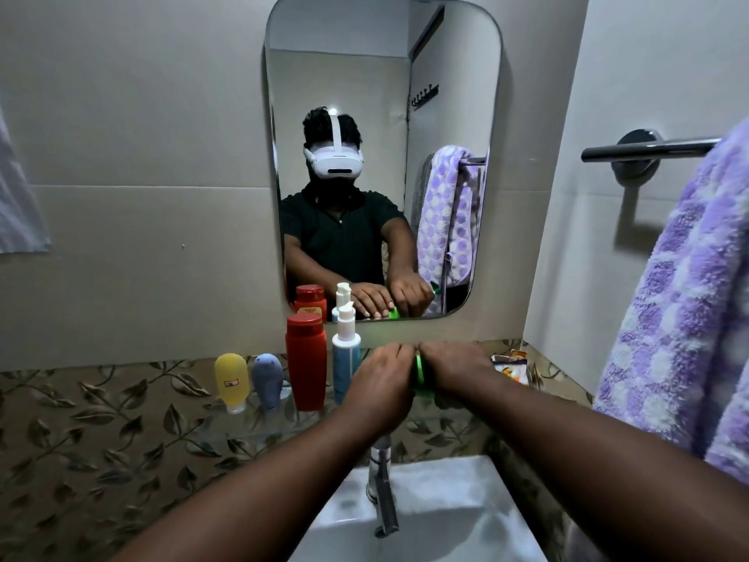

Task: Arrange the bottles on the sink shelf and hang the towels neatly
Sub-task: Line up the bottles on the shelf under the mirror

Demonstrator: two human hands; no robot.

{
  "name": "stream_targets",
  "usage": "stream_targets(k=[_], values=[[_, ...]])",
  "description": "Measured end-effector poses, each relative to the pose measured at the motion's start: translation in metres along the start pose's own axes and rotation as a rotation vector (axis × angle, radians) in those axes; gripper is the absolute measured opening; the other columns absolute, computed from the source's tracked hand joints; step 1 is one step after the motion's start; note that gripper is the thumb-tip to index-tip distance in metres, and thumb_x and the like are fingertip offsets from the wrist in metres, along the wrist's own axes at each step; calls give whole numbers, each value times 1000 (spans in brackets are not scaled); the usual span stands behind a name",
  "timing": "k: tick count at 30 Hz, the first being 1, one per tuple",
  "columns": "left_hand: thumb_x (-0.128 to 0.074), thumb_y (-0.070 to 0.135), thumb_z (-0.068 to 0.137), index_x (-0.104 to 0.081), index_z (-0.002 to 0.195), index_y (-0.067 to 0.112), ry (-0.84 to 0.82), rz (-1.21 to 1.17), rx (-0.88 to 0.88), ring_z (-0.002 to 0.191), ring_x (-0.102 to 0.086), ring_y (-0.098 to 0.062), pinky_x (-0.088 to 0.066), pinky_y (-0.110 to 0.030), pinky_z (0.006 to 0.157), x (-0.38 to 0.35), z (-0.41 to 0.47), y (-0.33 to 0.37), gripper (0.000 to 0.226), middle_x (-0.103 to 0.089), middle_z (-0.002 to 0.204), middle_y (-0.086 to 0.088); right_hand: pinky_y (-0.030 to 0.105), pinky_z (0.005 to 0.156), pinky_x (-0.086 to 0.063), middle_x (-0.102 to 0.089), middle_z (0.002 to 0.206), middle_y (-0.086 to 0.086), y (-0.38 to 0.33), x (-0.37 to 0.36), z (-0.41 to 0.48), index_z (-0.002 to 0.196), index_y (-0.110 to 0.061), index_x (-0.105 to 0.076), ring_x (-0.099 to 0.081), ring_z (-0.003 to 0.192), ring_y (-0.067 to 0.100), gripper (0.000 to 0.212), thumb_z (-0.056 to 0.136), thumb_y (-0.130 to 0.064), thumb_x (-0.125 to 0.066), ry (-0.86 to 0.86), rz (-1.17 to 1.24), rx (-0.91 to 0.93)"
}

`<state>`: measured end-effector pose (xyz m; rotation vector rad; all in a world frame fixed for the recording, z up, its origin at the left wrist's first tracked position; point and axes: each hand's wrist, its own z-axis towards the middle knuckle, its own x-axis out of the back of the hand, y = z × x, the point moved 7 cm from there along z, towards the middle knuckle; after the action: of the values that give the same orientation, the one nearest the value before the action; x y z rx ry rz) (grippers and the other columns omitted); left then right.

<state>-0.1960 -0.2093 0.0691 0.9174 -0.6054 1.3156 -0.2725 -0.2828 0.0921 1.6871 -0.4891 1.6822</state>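
Glass shelf [243, 425] | left hand [381, 385], right hand [456, 367]: fingers [395, 352] curled round green object [419, 369], mostly hidden

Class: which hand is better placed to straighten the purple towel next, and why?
Probably the right hand: the purple towel and its rail are on the right wall, on its side. The left hand, beside the pump bottle, would have to cross over. Both hold a green item.
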Motion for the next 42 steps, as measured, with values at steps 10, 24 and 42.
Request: stream_targets(k=[10, 24, 42], values=[[-79, 17, 79, -55, 133, 28, 11, -376, 214, 114, -63, -20, -53, -37, 89, -13, 22, 0, 59, -68, 128, 2, 59, 123, 6, -62, 126, 11, -4, 50, -15, 124, -14, -55, -43, 136, 34, 31, 95, -11, -45, 305, -463, 253], [-78, 24, 78, -54, 111, 27, 86, -787, 555, 92, -68, -19, -58, -42, 80, -49, 3, -26, 41, -70, 100, 1, 40, 84, -57, -68, 104, -1, 35, -38, 2, 113, -20, -51, -68, 95, 18, 53, 75, -24, -88, 269, 1220, -128], [-61, 5, 91, -45, 143, 20, 201, -637, 706, 125, -56, -22, -46, -32, 99, -62, -13, -40, 56, -55, 135, -4, 50, 97, -54, -70, 115, 6, 13, -57, 49, 116, -17, -56, -66, 108, 25, 58, 70, -14, -90, 228, 1392, -106]])
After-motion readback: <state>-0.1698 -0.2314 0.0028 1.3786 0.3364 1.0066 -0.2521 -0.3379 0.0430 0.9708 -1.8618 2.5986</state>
